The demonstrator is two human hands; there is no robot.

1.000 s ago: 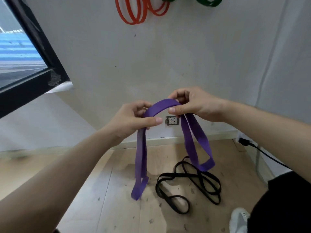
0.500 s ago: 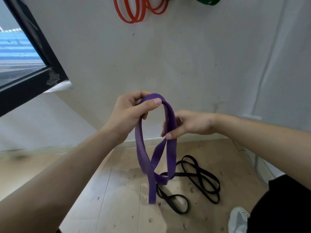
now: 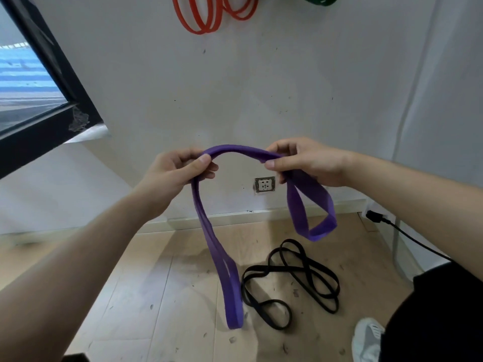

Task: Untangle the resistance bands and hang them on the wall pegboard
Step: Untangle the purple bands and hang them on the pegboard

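Observation:
I hold a wide purple resistance band [image 3: 236, 150] doubled over, arched between both hands at chest height. My left hand [image 3: 172, 173] pinches its left part, from which a long doubled loop hangs down toward the floor. My right hand [image 3: 305, 163] pinches the right part, with a shorter loop hanging below it. A thin black band [image 3: 292, 278] lies tangled in coils on the wooden floor under my hands. Orange bands [image 3: 206, 17] and a green band [image 3: 318, 0] hang on the wall at the top edge; their pegs are out of view.
A white wall with a power socket [image 3: 264, 184] faces me. A black-framed window [image 3: 39, 82] is at the left. A black plug and cable [image 3: 386, 223] run along the right wall. My white shoe [image 3: 366, 338] is at the bottom right.
My hands have drawn apart again, the right hand rising and moving right. The purple band went from a twisted hanging loop to an arch with a loop hanging at each side.

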